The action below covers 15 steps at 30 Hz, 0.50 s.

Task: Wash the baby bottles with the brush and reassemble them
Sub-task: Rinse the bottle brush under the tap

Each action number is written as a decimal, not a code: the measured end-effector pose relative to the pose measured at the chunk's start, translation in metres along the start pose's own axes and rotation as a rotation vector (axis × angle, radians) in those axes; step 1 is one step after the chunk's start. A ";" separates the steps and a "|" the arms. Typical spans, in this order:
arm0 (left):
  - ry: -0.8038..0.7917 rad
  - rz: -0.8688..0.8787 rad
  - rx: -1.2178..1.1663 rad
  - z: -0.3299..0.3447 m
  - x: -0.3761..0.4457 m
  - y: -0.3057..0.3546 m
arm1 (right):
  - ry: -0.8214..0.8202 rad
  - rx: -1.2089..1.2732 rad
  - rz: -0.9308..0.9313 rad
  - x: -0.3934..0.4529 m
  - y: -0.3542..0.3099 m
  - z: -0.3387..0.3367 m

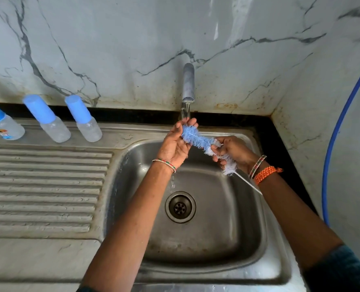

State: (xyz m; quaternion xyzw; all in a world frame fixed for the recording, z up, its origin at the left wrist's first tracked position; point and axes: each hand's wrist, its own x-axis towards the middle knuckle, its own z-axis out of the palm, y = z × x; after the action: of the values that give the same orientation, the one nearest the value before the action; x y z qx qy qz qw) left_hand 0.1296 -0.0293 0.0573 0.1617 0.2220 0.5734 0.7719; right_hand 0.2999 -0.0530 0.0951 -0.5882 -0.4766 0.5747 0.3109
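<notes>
Rinsing the brush (198, 141) under the tap (188, 85) is judged to be the step in hand. The left hand (175, 143) has its fingers loosely bent around the blue tip of the bristles, directly below the running water. The right hand (231, 151) has its fingers curled around the white lower part of the bristles, and the wire handle (248, 183) runs out past the wrist. Both hands hang over the back of the sink (265, 228), above the drain (180, 207). Three capped bottles stand on the drainboard (44, 186) along its back edge: one bottle at the far-left edge (5, 126), a middle bottle (54, 128), and the bottle nearest the sink (89, 129). All three appear assembled, with blue caps on; whether they have been washed cannot be told. Depending on that, the next move calls either for taking a bottle from the back edge and removing its cap and teat, or for shutting the tap and setting the brush down.
</notes>
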 end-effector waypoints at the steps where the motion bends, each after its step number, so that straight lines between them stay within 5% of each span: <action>1: 0.023 -0.014 0.015 -0.001 0.002 0.000 | 0.019 -0.015 -0.020 0.001 0.001 0.005; 3: 0.113 -0.083 0.114 -0.003 0.004 0.002 | 0.113 -0.289 -0.172 0.003 0.002 0.017; 5: 0.208 -0.195 0.262 -0.006 0.005 0.006 | 0.295 -0.926 -0.346 0.004 0.007 0.027; 7: 0.233 -0.255 0.312 -0.005 0.004 0.009 | 0.463 -1.303 -0.532 0.005 0.018 0.035; 10: 0.216 -0.212 0.186 -0.005 0.003 0.011 | 0.554 -1.382 -0.721 0.007 0.030 0.040; 15: 0.064 -0.099 0.073 -0.009 0.004 0.008 | 0.468 -1.478 -0.693 0.011 0.037 0.035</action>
State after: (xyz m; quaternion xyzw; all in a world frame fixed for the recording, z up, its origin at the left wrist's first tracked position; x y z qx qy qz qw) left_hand 0.1191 -0.0231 0.0527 0.1601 0.2748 0.5310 0.7854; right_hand 0.2722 -0.0622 0.0522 -0.5648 -0.8061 -0.1484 0.0957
